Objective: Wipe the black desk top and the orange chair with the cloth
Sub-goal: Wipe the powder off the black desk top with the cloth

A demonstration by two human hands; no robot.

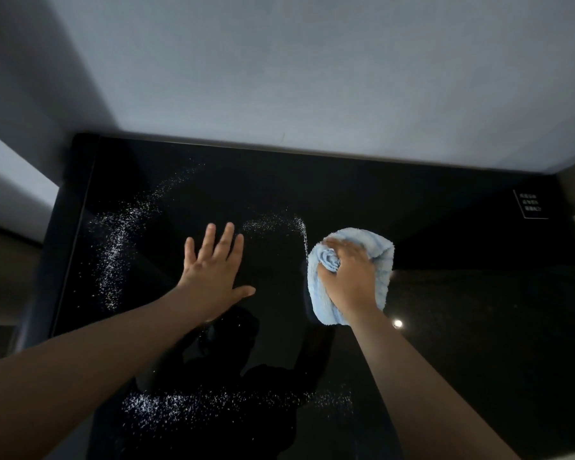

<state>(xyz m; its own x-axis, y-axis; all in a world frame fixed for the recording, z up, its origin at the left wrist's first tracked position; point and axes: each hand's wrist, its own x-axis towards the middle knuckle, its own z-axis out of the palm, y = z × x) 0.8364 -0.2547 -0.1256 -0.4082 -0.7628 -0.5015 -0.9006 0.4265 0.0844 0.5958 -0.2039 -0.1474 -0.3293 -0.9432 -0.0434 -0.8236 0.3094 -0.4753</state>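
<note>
The glossy black desk top (462, 327) fills the lower half of the head view. White powdery specks (113, 254) lie in an arc at the left, in a thin curve at the centre, and in a band near the front edge. My right hand (349, 280) presses a bunched light blue cloth (379, 250) onto the desk right of centre, fingers curled into its folds. My left hand (213, 270) lies flat on the desk with straight, spread fingers, left of the cloth. The orange chair is out of view.
A pale grey wall (312, 78) stands directly behind the desk's back edge. A small white printed label (530, 204) sits at the desk's far right corner. A ceiling light reflects as a bright dot (397, 323) near my right forearm.
</note>
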